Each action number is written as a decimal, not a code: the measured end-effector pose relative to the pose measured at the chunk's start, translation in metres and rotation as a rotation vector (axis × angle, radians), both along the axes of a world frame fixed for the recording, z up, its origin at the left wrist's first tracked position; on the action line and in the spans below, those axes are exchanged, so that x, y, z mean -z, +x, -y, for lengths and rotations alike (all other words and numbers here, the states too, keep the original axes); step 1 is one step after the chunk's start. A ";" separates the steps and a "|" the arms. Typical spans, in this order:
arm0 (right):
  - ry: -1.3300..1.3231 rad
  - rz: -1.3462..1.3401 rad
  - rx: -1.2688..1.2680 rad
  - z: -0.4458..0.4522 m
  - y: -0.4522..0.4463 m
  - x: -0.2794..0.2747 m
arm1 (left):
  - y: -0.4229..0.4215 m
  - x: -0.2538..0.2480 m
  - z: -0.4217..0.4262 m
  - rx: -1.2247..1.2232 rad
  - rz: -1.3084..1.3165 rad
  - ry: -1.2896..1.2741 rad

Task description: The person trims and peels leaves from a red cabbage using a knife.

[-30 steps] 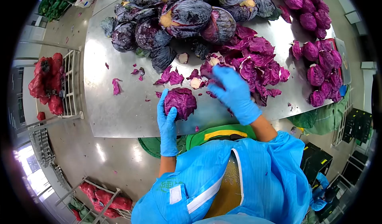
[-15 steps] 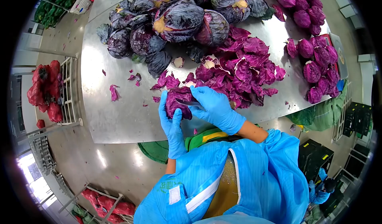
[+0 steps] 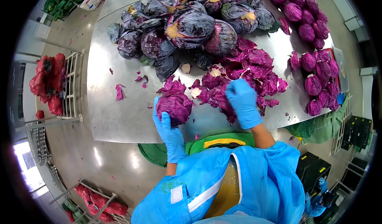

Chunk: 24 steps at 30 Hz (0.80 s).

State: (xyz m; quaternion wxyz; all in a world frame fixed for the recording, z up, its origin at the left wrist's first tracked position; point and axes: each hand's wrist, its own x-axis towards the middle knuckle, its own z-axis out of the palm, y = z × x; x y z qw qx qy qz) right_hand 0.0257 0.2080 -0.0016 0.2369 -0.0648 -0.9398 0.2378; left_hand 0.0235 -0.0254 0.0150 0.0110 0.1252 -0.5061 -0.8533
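Observation:
A purple cabbage head (image 3: 174,108) rests in my left hand (image 3: 169,132), blue-gloved, with the fingers wrapped round its left and lower side. My right hand (image 3: 243,104), also gloved, is to the right of it with curled fingers, over the edge of the loose purple leaves (image 3: 260,65). A purple leaf (image 3: 221,98) hangs just left of those fingers; no knife can be made out there. Cut white stem pieces (image 3: 195,92) lie between the cabbage and the leaf pile.
Dark untrimmed cabbages (image 3: 191,27) are heaped at the back of the metal table (image 3: 123,116). Trimmed purple heads (image 3: 313,85) stand at the right. Red sacks (image 3: 47,79) fill a rack at the left. A co-worker (image 3: 318,202) is at the lower right.
My right hand has moved away from the cabbage to the right, towards the leaf pile. The blade seen at the cabbage half a second ago no longer shows. My left hand still holds the cabbage.

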 end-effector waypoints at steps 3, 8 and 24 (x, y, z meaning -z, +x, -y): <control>-0.155 0.199 0.061 -0.005 0.007 -0.011 | -0.004 0.002 0.016 0.022 0.144 0.313; -0.390 0.170 -0.275 0.043 0.001 -0.051 | -0.003 0.010 0.010 0.105 0.247 0.456; -0.173 -0.011 -0.027 -0.003 -0.028 -0.037 | 0.003 0.015 0.008 0.035 0.448 0.325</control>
